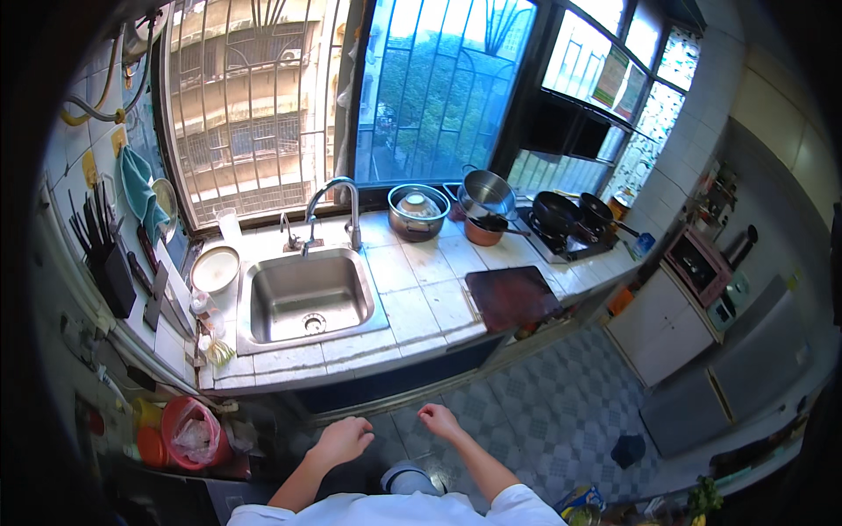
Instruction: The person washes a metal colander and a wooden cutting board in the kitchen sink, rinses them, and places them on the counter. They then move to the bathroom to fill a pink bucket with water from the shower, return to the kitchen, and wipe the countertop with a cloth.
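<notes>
Both my hands hang in front of my body, short of the counter and above the tiled floor. My left hand (pixel 343 439) is bent at the wrist, its fingers loosely curled and slightly apart, with nothing seen in it. My right hand (pixel 439 421) has its fingers folded in, and no object shows there. Nearest ahead of them is the front edge of the white-tiled counter (pixel 411 322). A stainless steel sink (pixel 309 296) is set into it on the left, under a gooseneck faucet (pixel 355 204). A dark cutting board (pixel 512 297) lies at the counter's front edge, to the right.
Knives stand in a black block (pixel 112 276) on the left wall. A pink bin (pixel 197 437) sits below. A steel pot holding bowls (pixel 418 214), other pots (pixel 487 194) and a wok (pixel 558 212) on the gas stove line the back. A refrigerator (pixel 737 375) stands right.
</notes>
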The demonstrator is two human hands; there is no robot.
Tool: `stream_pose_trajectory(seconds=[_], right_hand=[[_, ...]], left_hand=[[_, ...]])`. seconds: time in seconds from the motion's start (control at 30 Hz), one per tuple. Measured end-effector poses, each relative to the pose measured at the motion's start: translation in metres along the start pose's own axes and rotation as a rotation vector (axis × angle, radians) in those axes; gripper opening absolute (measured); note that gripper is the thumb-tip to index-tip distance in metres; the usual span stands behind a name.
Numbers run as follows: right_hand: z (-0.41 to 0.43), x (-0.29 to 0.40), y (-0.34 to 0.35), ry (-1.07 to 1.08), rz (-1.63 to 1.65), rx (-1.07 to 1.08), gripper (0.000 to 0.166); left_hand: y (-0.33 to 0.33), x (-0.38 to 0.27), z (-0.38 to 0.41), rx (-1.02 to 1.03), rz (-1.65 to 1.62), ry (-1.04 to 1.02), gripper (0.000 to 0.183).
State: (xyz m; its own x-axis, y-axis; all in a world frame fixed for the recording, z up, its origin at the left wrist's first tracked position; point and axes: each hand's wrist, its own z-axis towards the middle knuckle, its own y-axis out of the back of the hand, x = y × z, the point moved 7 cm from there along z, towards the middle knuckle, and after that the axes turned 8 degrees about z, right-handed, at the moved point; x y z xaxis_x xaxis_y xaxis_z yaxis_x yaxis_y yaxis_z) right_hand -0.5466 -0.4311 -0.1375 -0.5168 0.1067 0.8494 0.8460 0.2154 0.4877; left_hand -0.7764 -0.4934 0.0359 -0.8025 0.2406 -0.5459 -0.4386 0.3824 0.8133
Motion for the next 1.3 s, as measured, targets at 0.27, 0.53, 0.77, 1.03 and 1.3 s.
stream_pose_trajectory(seconds=[0.27, 0.53, 0.77, 1.03, 1.3], right_hand=[[0.212, 0.068, 0.004, 0.018, 0.322, 0.087, 0.014], [0.452, 0.156, 0.010, 0.213, 0.523, -0.072, 0.014], [0.649, 0.183, 0.028, 0.195, 0.684, -0.402, 0.024], [0.699, 0.204, 0.006, 0.088, 0.763, -0.178, 0.024], [0.699, 0.197, -0.002, 0.022, 0.876, -0.230, 0.031]], left_hand=[[0.021, 0.098, 0.069, -0.036, -0.157, 0.305, 0.026], [0.071, 0.138, 0.098, -0.278, -0.205, 0.754, 0.023], [0.076, 0.146, 0.128, -0.308, -0.267, 0.890, 0.022], [0.089, 0.165, 0.137, -0.331, -0.251, 1.034, 0.021], [0.094, 0.175, 0.161, -0.295, -0.258, 0.988, 0.023]])
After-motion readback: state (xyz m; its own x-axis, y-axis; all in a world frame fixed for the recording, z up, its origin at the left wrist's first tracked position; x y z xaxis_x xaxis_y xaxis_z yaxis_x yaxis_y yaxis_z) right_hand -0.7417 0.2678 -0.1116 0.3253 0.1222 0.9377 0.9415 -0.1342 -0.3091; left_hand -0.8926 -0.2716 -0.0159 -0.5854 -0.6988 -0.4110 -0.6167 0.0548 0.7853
